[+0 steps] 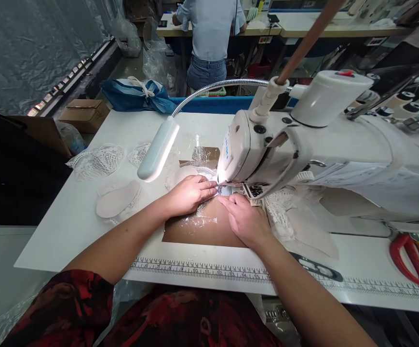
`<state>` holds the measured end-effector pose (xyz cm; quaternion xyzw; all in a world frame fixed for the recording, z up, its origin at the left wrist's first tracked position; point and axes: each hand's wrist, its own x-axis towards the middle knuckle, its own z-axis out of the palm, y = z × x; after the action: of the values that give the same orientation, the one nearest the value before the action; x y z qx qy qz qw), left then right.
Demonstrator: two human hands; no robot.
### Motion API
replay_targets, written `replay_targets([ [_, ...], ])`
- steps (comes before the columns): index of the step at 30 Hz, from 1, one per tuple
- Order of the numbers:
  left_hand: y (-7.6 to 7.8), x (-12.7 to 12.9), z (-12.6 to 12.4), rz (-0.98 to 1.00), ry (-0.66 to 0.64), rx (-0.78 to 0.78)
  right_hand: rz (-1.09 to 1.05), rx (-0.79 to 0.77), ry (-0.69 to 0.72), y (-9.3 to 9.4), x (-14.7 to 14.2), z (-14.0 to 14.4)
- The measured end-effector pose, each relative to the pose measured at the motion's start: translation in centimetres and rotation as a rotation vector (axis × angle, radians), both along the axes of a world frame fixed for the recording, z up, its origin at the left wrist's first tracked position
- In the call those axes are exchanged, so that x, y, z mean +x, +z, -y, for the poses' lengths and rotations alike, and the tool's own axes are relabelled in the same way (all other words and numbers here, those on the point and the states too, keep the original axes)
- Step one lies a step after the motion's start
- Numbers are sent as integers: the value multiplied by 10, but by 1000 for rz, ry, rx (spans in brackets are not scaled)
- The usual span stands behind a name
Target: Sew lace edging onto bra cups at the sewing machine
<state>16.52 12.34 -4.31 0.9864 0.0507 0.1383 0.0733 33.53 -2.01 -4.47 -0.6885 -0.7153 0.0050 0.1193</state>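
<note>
Lace [209, 174] lay under the head of the sewing machine [303, 144] when I looked, a pale piece bedded on the brown patch [202, 229] let into the white table [68, 226]. My left hand [189, 193] rested flat on the piece, fingers stretched toward the needle and pressing the cloth down rather than pinching it. My right hand [243, 219] sat just beside it on the near side, palm down, its fingers reaching to the presser foot; whether they nipped an edge of the piece I could not tell, since the machine head hid the tips. The gooseneck lamp [157, 150] hung over the work. To the left, well apart from my hands, lay several cup-shaped lace pieces [99, 161] and a plain padded one [118, 200]; more lace and pale fabric [296, 219] was heaped to the right, below the machine arm. I judged the seam to be in progress, with the piece only partly under the foot, but how much of it was stitched I could not see. Red-handled scissors [406, 258] lay far right, and another person [211, 33] stood at a bench beyond.
</note>
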Motion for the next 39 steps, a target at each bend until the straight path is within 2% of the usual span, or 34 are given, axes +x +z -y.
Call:
replay_targets([
  [5, 1, 2, 1, -37, 61, -6, -39, 52, 13, -2, 2, 0],
  [11, 7, -2, 3, -70, 106, 48, -46, 41, 19, -2, 3, 0],
  [15, 16, -11, 12, -130, 206, 86, -76, 61, 23, 0, 3, 1],
  [19, 20, -15, 25, -184, 233, 49, -146, 56, 33, 3, 4, 3],
  [26, 19, -8, 35, -160, 206, 5, -196, 93, 54, 0, 6, 9],
  [31, 16, -7, 34, -104, 129, -28, -225, 117, 73, -3, 7, 10],
  [39, 9, -7, 32, -89, 83, -38, -54, 2, 98, 2, 0, 2],
])
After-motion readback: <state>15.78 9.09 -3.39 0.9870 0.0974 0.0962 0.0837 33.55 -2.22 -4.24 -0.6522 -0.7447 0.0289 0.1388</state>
